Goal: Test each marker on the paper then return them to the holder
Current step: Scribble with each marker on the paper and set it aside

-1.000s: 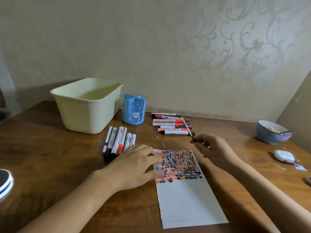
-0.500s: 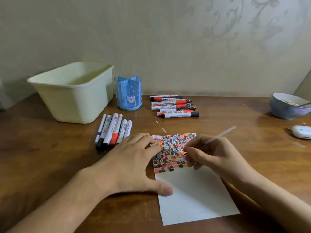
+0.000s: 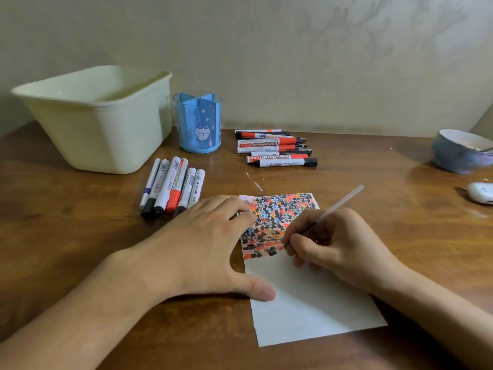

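A white paper [image 3: 306,303] lies on the wooden table, its upper part covered in red, black and blue marks. My left hand [image 3: 202,244] presses flat on the paper's left edge, fingers spread. My right hand [image 3: 333,244] pinches a thin clear-barrelled pen [image 3: 338,204], its tip touching the coloured patch. A blue divided holder [image 3: 197,124] stands empty behind. Several markers [image 3: 173,186] lie side by side left of the paper. Another pile of markers [image 3: 274,149] lies right of the holder.
A cream plastic tub [image 3: 101,118] stands at the back left beside the holder. A blue bowl [image 3: 458,156] with a spoon sits at the far right, with a small white device [image 3: 482,192] in front of it. The wall runs close behind the table.
My right hand brought the thin pen from near the marker pile down onto the coloured patch. My left hand spread wider, thumb now on the blank part. The view tilted downward.
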`<action>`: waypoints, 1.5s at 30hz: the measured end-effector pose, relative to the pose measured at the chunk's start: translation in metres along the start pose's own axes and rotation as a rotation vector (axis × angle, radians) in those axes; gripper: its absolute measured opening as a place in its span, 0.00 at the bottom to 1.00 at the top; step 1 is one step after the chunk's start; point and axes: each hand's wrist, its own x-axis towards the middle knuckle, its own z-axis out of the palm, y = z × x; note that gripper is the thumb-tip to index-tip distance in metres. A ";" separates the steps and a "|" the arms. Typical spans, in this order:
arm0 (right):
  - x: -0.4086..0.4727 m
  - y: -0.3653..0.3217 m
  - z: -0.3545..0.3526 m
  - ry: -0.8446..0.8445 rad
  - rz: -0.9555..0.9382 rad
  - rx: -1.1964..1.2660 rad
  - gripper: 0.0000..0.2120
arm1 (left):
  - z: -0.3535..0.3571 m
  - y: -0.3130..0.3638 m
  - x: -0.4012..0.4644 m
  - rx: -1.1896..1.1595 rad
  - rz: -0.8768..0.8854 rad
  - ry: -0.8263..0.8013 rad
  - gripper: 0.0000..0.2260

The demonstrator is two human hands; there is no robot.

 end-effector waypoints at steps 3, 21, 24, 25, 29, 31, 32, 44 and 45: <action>0.000 0.000 0.001 0.007 -0.006 -0.037 0.06 | 0.000 0.000 0.000 -0.030 0.010 -0.001 0.51; 0.000 -0.005 0.004 0.003 -0.033 -0.119 0.09 | 0.001 -0.001 0.002 -0.023 0.009 -0.028 0.49; 0.000 -0.007 0.005 0.012 -0.032 -0.150 0.09 | 0.001 -0.002 0.002 -0.024 0.009 -0.032 0.49; 0.000 -0.007 0.005 0.015 -0.032 -0.150 0.09 | 0.001 -0.002 0.003 -0.024 0.010 -0.032 0.49; -0.001 -0.008 0.004 -0.002 -0.038 -0.134 0.09 | 0.001 -0.002 0.002 -0.023 0.010 -0.035 0.50; -0.001 -0.008 0.005 0.001 -0.039 -0.154 0.09 | 0.001 -0.002 0.003 -0.026 0.007 -0.037 0.50; 0.000 -0.008 0.005 0.008 -0.037 -0.163 0.09 | 0.001 -0.002 0.003 -0.026 0.006 -0.039 0.50; 0.000 -0.007 0.003 0.012 -0.037 -0.134 0.09 | 0.002 -0.002 0.002 -0.029 0.015 -0.037 0.49; -0.001 -0.007 0.002 0.004 -0.042 -0.126 0.09 | 0.001 -0.002 0.002 -0.031 0.014 -0.038 0.49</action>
